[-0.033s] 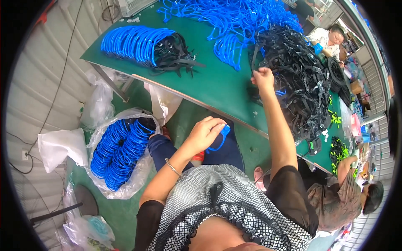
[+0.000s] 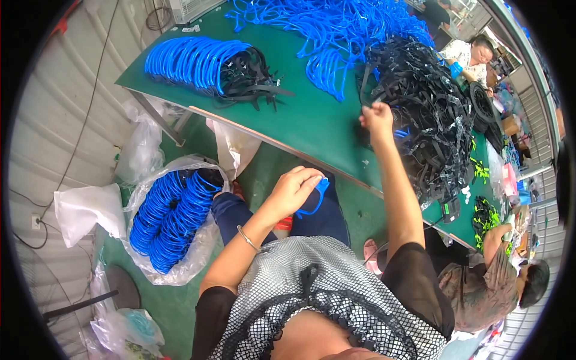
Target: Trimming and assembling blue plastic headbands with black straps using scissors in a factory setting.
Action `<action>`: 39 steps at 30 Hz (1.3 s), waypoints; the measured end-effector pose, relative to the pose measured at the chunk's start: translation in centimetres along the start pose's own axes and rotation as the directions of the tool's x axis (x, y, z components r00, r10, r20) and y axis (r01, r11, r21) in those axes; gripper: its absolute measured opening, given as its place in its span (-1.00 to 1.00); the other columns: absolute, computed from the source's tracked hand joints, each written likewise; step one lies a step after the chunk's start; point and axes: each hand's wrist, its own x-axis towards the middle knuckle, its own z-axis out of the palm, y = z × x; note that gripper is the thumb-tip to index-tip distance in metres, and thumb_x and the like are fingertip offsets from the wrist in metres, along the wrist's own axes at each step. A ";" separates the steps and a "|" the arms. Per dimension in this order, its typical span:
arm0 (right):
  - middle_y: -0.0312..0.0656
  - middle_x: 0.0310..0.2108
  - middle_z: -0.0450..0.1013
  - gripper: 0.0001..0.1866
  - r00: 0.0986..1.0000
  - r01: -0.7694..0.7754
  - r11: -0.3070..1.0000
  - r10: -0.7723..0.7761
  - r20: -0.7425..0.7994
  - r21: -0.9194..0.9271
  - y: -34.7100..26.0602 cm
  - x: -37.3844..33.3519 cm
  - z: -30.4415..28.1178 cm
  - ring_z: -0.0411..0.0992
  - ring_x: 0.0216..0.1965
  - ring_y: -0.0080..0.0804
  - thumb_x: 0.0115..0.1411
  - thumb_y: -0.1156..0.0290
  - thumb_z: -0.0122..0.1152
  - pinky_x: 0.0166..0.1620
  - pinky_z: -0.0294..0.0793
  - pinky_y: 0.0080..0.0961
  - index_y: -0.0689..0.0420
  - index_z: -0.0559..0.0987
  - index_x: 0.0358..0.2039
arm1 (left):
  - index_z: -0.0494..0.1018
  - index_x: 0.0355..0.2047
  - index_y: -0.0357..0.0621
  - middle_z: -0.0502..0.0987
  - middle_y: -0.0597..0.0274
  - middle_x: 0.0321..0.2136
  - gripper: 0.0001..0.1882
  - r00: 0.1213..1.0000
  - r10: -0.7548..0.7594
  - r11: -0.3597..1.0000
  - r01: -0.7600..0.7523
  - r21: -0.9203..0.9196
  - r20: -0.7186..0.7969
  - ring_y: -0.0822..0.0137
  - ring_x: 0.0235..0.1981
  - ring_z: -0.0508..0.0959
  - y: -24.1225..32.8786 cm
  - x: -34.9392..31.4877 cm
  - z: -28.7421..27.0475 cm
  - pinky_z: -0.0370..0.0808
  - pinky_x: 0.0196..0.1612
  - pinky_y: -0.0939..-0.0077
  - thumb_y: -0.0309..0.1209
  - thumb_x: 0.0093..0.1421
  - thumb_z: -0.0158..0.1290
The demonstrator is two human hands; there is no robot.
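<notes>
My left hand (image 2: 293, 191) is closed over my lap, with thumb and fingers pinching a blue plastic loop (image 2: 318, 201). Part of the loop hangs below the fingers, and the rest is hidden by them. Over the table's near side, my right hand (image 2: 378, 120) is closed at the left edge of a heap of black straps (image 2: 426, 96). Its fingertips pinch a thin black strap (image 2: 363, 90) that runs up along the heap. Some dark blur shows just below that hand.
On the green table (image 2: 282, 120) lie a row of blue loops with black straps (image 2: 192, 60) and a big blue pile (image 2: 336, 24). A plastic bag (image 2: 198, 264) of blue loops stands on the floor at left. Two people (image 2: 480, 54) work at right.
My right hand has moved slightly down toward me beside the strap heap. My left hand and the blue loop have hardly moved.
</notes>
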 end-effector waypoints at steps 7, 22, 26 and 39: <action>-0.28 -0.62 0.36 -0.35 0.941 -0.287 0.820 0.145 0.307 0.494 -0.5 -9.5 0.1 0.36 -0.62 -0.54 -0.02 0.60 0.25 -0.58 0.29 -0.71 0.37 0.11 0.03 | 0.45 -0.22 -0.32 0.37 0.45 -0.60 -0.75 0.989 -0.149 0.976 0.145 -0.160 -0.017 0.64 -0.61 0.29 -2.6 1.6 1.5 0.23 -0.56 0.71 -0.36 0.24 -0.08; -0.32 -0.65 0.41 -0.82 0.778 -0.406 0.893 0.226 0.586 0.194 -0.8 -14.7 0.0 0.32 -0.67 -0.67 0.02 0.40 0.30 -0.62 0.26 -0.75 0.17 0.47 -0.56 | 0.42 -0.16 -0.34 0.48 0.36 -0.46 -0.72 0.936 -0.351 0.896 0.345 -0.280 0.031 0.65 -0.51 0.37 -1.6 0.6 1.4 0.30 -0.47 0.79 -0.39 0.20 -0.01; -0.33 -0.67 0.41 -0.80 0.756 -0.450 0.869 0.247 0.606 0.207 -0.9 -15.2 0.0 0.31 -0.69 -0.68 0.04 0.36 0.29 -0.64 0.25 -0.76 0.17 0.48 -0.56 | 0.48 -0.28 -0.38 0.54 0.27 -0.45 -0.74 0.954 -0.293 0.903 0.296 -0.313 0.057 0.56 -0.42 0.46 -1.8 0.7 2.0 0.41 -0.36 0.64 -0.39 0.12 0.07; -0.39 -0.74 0.32 -0.82 0.812 -0.465 0.840 0.279 0.512 0.280 0.8 -16.8 1.0 0.17 -0.72 -0.72 0.07 0.37 0.25 -0.65 0.05 -0.74 0.20 0.52 -0.54 | 0.41 -0.53 -0.32 0.31 0.25 -0.72 -0.74 0.953 -0.301 0.947 0.295 -0.124 -0.035 0.53 -0.67 0.30 -1.8 -1.5 3.7 0.22 -0.62 0.52 -0.33 0.08 0.11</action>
